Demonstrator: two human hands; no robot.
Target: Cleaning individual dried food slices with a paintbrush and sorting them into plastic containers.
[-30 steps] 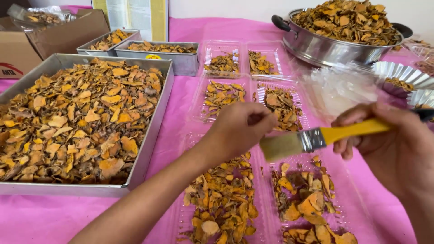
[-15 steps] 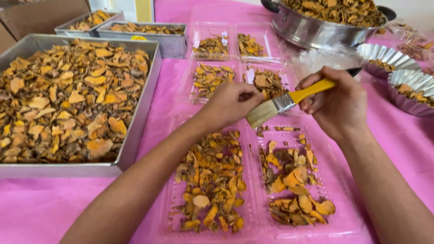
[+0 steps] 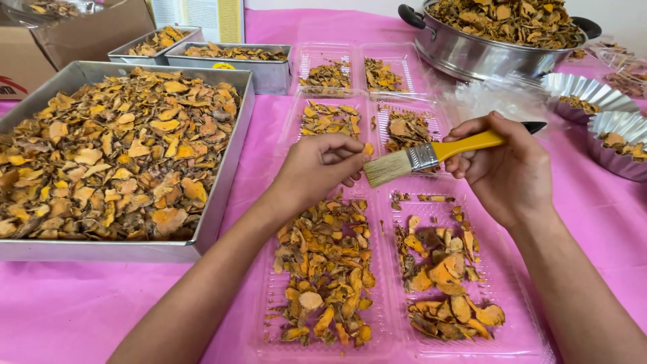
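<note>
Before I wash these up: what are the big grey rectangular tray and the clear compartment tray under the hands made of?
The big grey rectangular tray looks like metal, perhaps aluminium: dull sheen, thin folded walls. The clear compartment tray looks like thin moulded plastic: see-through, glossy, ribbed floor showing the pink cloth.

Glossy clear plastic tray (image 3: 404,340), metal pan (image 3: 222,195)

Big metal tray (image 3: 222,202) of dried slices, steel pot (image 3: 472,57), cardboard box (image 3: 40,47).

Both forearms reach forward. The left hand (image 3: 320,168) is loosely curled with fingertips pinched together; the right hand (image 3: 505,168) is closed in a grip, knuckles up.
</note>
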